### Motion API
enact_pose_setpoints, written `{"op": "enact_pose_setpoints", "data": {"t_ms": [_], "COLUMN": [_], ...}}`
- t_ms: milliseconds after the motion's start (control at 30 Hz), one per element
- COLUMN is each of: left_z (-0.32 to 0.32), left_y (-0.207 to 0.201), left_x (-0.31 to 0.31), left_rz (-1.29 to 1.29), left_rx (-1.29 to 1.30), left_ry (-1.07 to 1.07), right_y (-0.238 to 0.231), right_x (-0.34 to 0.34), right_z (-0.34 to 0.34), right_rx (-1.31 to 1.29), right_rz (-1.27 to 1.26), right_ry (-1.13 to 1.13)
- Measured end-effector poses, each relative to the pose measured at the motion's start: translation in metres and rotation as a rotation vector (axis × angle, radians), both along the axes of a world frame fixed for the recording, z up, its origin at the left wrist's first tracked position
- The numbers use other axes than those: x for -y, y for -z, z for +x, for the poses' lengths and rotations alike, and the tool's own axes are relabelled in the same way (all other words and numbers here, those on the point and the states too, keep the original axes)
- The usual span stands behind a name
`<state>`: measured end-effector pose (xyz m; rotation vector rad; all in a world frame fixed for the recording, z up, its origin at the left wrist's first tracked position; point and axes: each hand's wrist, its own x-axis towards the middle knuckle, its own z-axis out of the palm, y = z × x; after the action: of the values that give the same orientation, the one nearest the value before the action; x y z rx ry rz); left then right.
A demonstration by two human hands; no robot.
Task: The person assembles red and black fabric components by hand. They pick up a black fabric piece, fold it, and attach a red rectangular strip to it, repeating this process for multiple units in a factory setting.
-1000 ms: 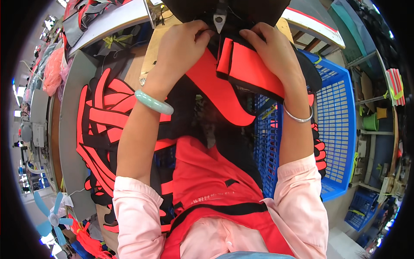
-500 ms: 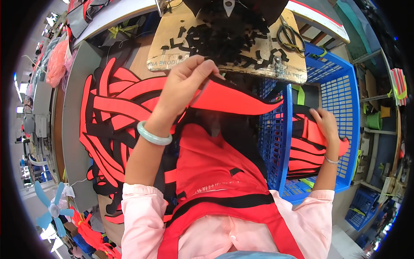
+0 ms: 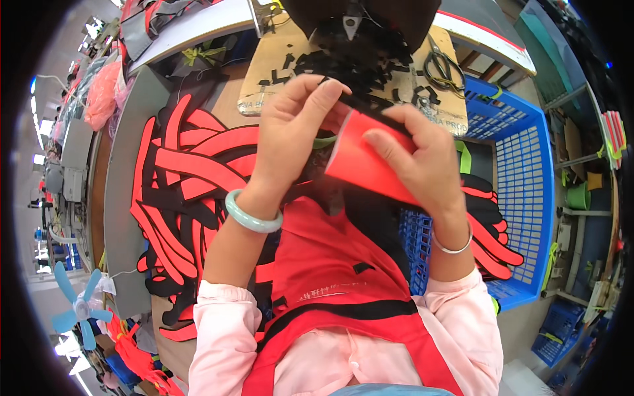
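My right hand (image 3: pixel 422 155) is closed round a bright red-and-black fabric strip (image 3: pixel 360 155), with the thumb on its red face. The strip's cut end, edged in white, points toward my left hand (image 3: pixel 297 122). Thumb and finger of that hand are pinched together beside the strip's black upper edge. A small black piece shows between those fingertips; whether it joins the strip I cannot tell. Both hands are above my red apron (image 3: pixel 317 244), just in front of a wooden board (image 3: pixel 271 53) strewn with black scraps (image 3: pixel 350 59).
Many similar strips (image 3: pixel 205 165) lie heaped at the left beside a grey panel (image 3: pixel 129 178). At the right stands a blue plastic basket (image 3: pixel 541 171) with more strips (image 3: pixel 492 247) in it. Black-handled scissors (image 3: pixel 442 69) rest on the board's right side. A dark machine part (image 3: pixel 360 16) overhangs the board.
My right hand has come out of the basket, moved left and taken hold of the strip. My left hand has shifted slightly right and now pinches beside the strip's end.
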<state>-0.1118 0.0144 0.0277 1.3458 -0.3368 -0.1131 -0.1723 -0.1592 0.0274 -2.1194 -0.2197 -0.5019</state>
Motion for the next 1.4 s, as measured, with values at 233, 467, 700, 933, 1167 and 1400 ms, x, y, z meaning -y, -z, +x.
{"op": "enact_pose_setpoints", "data": {"t_ms": [233, 467, 700, 933, 1167, 1400], "left_z": [0.052, 0.097, 0.111, 0.124, 0.142, 0.047], "left_y": [0.017, 0.037, 0.036, 0.035, 0.04, 0.08], "left_x": [-0.001, 0.015, 0.022, 0.026, 0.012, -0.011], "left_rz": [0.037, -0.186, -0.251, -0.243, -0.525, 0.374], "left_rx": [-0.204, -0.378, -0.387, -0.376, -0.419, 0.012], "left_ry": [0.073, 0.065, 0.036, 0.032, 0.098, 0.438], "right_y": [0.003, 0.016, 0.016, 0.011, 0.015, 0.012], "right_x": [0.029, 0.04, 0.045, 0.046, 0.054, 0.065], "right_z": [0.064, 0.114, 0.13, 0.134, 0.134, 0.1], "right_rx": [-0.054, -0.156, -0.143, -0.124, -0.085, -0.146], "right_rz": [-0.247, -0.183, -0.222, -0.278, -0.242, -0.105], "right_ry": [-0.023, -0.084, -0.074, -0.001, 0.017, -0.018]}}
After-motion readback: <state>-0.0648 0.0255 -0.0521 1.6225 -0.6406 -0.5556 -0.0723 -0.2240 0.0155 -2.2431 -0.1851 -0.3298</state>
